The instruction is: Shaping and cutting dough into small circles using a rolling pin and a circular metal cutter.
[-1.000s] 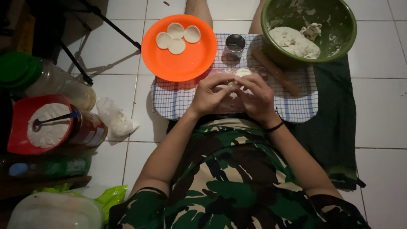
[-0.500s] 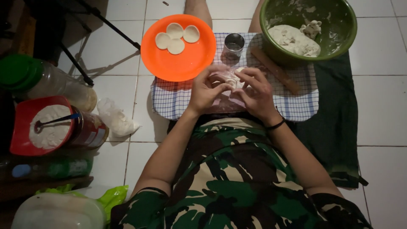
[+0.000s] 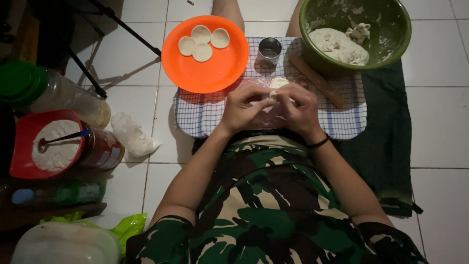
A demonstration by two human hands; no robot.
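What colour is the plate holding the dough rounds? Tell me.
Orange plate, clearest in the head view.

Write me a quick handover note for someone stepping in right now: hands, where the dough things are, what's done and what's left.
Left hand and right hand: together over the blue-checked cloth, fingers pinching a small pale piece of dough.
Orange round plastic plate: upper left of the cloth, four flat round dough discs on it.
Green bowl: upper right, large dough lump inside.
Small metal cup and wooden rolling pin lie between plate and bowl.
Done: four discs.
Left: the piece in hand, plus the bowl's dough.
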